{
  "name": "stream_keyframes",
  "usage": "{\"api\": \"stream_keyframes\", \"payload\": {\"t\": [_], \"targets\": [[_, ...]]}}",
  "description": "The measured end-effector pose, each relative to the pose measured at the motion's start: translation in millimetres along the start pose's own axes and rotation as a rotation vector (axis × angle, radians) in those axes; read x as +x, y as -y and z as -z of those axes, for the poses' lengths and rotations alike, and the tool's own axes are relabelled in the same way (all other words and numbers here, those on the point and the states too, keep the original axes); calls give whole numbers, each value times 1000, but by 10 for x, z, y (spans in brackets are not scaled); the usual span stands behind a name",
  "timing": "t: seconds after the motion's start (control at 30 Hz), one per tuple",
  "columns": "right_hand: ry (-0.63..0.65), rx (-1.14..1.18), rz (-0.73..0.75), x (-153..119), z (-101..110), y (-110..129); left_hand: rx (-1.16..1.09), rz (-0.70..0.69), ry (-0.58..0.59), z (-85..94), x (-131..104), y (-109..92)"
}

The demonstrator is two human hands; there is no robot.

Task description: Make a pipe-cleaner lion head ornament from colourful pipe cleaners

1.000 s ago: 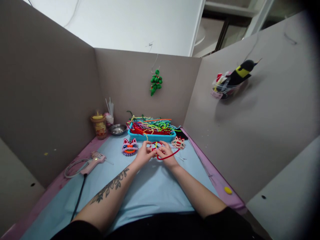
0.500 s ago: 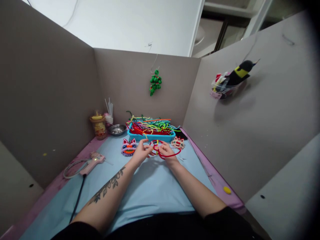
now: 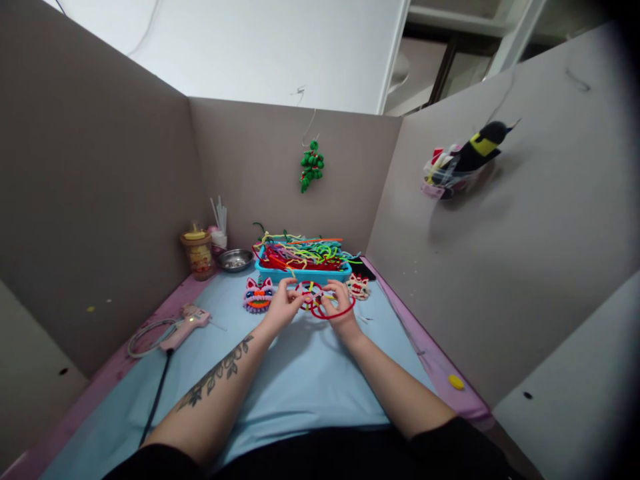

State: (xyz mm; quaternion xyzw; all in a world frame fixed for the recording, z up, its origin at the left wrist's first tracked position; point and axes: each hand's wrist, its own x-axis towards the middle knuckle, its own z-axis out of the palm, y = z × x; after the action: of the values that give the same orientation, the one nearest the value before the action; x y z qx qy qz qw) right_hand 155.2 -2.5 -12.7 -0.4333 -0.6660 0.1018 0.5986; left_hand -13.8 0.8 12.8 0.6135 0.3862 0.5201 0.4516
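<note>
Between my two hands, above the blue cloth (image 3: 305, 373), is a pipe-cleaner piece (image 3: 311, 312) of red rings with yellow and some dark strands. My left hand (image 3: 283, 305) pinches its left side between thumb and fingers. Closed on the right side, my right hand (image 3: 345, 319) has a long red loop curving across its fingers. Exactly how the strands are joined is too small to tell. Left of my left hand lies a purple, orange and pink animal-face ornament (image 3: 258, 295); a cream and red one (image 3: 359, 287) lies beyond my right hand.
A blue tray (image 3: 280, 274) heaped with colourful pipe cleaners stands at the back. On the left are a pink glue gun (image 3: 186, 327) with its cord, a metal bowl (image 3: 235, 260) and a lidded cup (image 3: 199, 253). Grey partitions (image 3: 250, 153) enclose the table. A yellow disc (image 3: 456, 382) lies at right.
My right hand has turned and lifted its fingers a little on the piece. The red loop has swung slightly left and nearer to me. My left hand keeps its pinch.
</note>
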Motion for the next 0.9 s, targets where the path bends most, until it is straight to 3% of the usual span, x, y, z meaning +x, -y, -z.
{"api": "stream_keyframes", "payload": {"t": [0.23, 0.37, 0.43, 0.53, 0.7, 0.9], "targets": [[159, -187, 105, 14, -13, -1, 148, -153, 63, 8, -12, 70], [148, -150, 63, 13, -18, -10, 152, -140, -85, 30, 10, 49], [99, -120, 30, 14, -10, 4, 164, -101, -129, 32, 9, 15], [36, -98, 20, 16, -2, 29, 130, 15, -55, 7, -14, -36], [100, -105, 62, -3, -25, 65, -37, 142, 15, -57, -40, -33], [111, -130, 136, -66, -35, 182, -192, 190, -95, -83, -42, -2]]}}
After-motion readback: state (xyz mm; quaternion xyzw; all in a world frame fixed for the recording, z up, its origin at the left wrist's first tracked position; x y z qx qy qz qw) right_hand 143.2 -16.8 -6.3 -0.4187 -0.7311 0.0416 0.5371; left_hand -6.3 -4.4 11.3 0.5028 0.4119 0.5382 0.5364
